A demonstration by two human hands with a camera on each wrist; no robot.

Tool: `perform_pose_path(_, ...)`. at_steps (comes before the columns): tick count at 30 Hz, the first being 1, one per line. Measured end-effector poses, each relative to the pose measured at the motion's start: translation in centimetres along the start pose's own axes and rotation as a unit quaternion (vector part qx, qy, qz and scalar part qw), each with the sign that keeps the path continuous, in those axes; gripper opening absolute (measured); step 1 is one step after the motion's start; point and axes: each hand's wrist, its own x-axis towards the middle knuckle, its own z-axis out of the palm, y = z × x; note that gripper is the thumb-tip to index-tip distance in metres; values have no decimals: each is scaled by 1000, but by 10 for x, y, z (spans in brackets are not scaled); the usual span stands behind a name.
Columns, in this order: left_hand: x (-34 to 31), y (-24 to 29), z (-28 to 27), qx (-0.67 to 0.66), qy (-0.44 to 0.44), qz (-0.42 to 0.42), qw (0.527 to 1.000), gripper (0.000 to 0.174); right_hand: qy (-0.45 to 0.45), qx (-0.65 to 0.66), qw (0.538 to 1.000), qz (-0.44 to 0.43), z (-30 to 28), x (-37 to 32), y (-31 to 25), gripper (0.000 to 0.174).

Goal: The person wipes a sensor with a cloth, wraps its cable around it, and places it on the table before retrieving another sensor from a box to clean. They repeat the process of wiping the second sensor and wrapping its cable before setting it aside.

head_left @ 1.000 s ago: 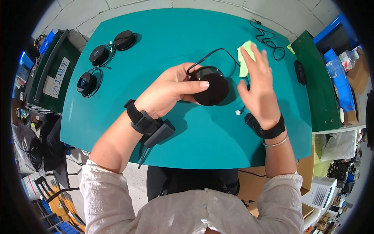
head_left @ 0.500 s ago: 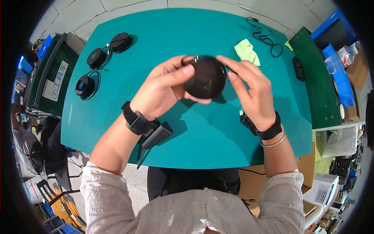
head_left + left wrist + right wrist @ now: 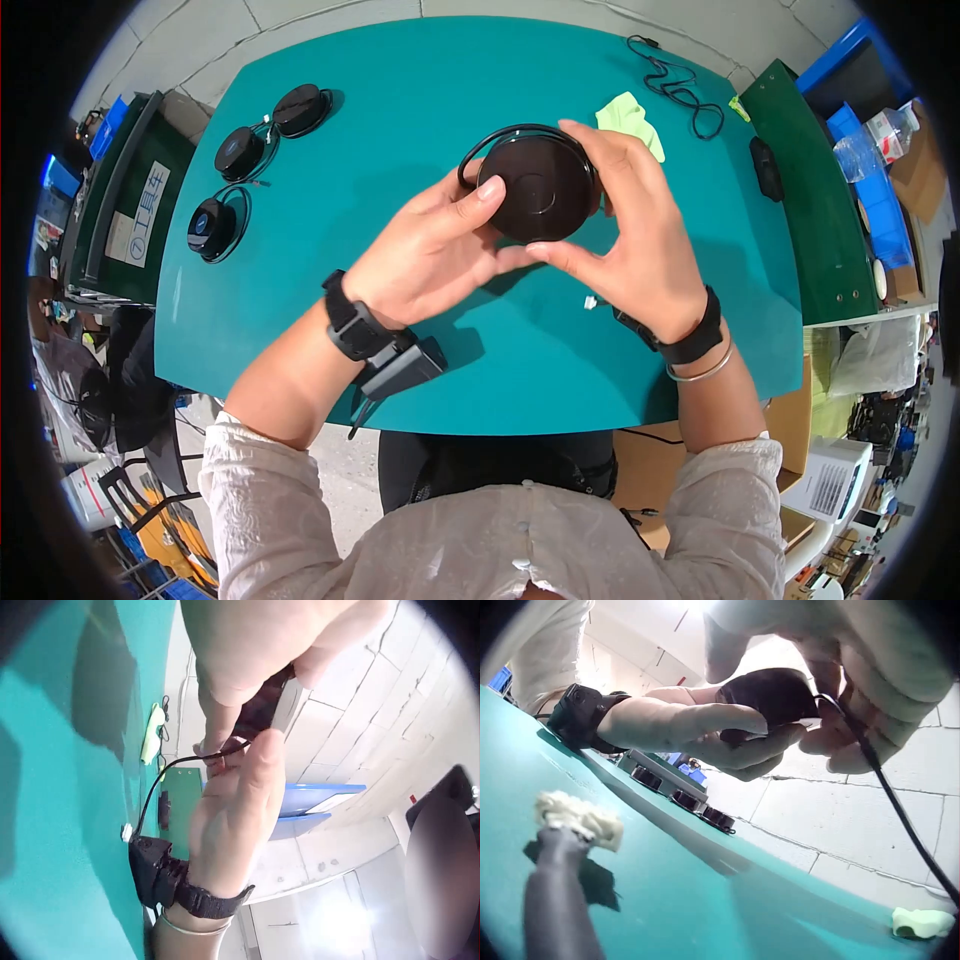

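Above the green desk (image 3: pixel 500 370), the left hand (image 3: pixel 440 230) and right hand (image 3: pixel 645 220) both grip a glossy black disc (image 3: pixel 545 190) by its edge — light and stiff, I'd judge, but slick — so its rim suits fingers better than the thin cable (image 3: pixel 480 147) looping past.

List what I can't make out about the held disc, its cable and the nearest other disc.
- Held disc, underside: turned away in the head view.
- Its dark face, mostly: covered by the left hand in the left wrist view.
- Cable: cut off by the right edge of the right wrist view.
- White connector, contacts: blurred there.
- Nearest other disc, blue mark: too small to read, head view.
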Motion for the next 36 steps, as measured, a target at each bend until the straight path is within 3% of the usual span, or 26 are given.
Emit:
perform_pose_path(2, -1, 11, -3, 29, -11, -5, 999, 56, -1, -17, 1000, -26, -2, 1, 9, 79)
perform_pose_path(4, 0, 17, -10, 323, 52, 128, 936, 67, -3, -34, 998, -55, -3, -1, 10, 78)
perform_pose_path(5, 3, 19, -11, 331, 37, 159, 929, 78, -41, -100, 991, -75, -3, -2, 6, 76)
perform_pose_path(6, 1, 21, -7, 333, 39, 162, 928, 78, -78, -166, 978, -97, -2, -2, 3, 75)
perform_pose_path(9, -8, 26, 10, 568, 46, 124, 812, 69, -73, -163, 975, -133, 8, -4, -1, 72)
perform_pose_path(12, -8, 30, 9, 556, 77, 137, 816, 59, -47, -159, 977, -133, 4, -2, 0, 69)
perform_pose_path(13, -5, 27, 4, 423, 95, 163, 886, 49, -15, -148, 982, -120, 3, -1, 1, 67)
perform_pose_path(14, -2, 30, -4, 456, 97, 190, 864, 42, -15, -149, 981, -120, 3, 0, 1, 67)
perform_pose_path(16, -5, 32, 7, 230, 119, 134, 956, 34, 23, 25, 999, -21, 4, -1, 2, 63)
perform_pose_path(22, -3, -4, 10, 31, 64, 59, 996, 41, 56, 51, 997, -30, 10, -2, 4, 63)
perform_pose_path(23, -2, -1, 10, 30, 65, 58, 996, 41, 40, 66, 996, -38, 8, -2, 8, 64)
perform_pose_path(24, -2, 6, 10, 203, 84, 84, 972, 46, 39, 67, 996, -38, 7, -3, 7, 64)
perform_pose_path(25, -2, 12, 10, 371, 100, 106, 917, 51, 13, 47, 998, -33, 6, -3, 5, 65)
perform_pose_path(26, -3, 16, 10, 372, 100, 105, 917, 51, -12, 27, 999, -28, 6, -4, 3, 66)
perform_pose_path(28, -6, 23, 11, 488, 50, 172, 854, 60, -47, 8, 998, -43, 10, -7, -1, 67)
perform_pose_path(29, -9, 31, 15, 543, 45, 125, 829, 60, -83, -12, 995, -58, 12, -7, -3, 68)
perform_pose_path(30, -9, 32, 14, 543, 45, 125, 829, 60, -83, -13, 995, -58, 12, -7, -3, 68)
perform_pose_path(32, -6, 31, 10, 415, 66, 119, 899, 57, -21, 47, 999, -18, 11, -4, -2, 65)
perform_pose_path(34, -7, 29, 6, 425, 60, 150, 891, 51, 0, 42, 998, -35, 9, -4, 5, 60)
perform_pose_path(36, -8, 28, 7, 194, 86, 76, 974, 42, -8, 70, 998, 0, 4, -2, 4, 55)
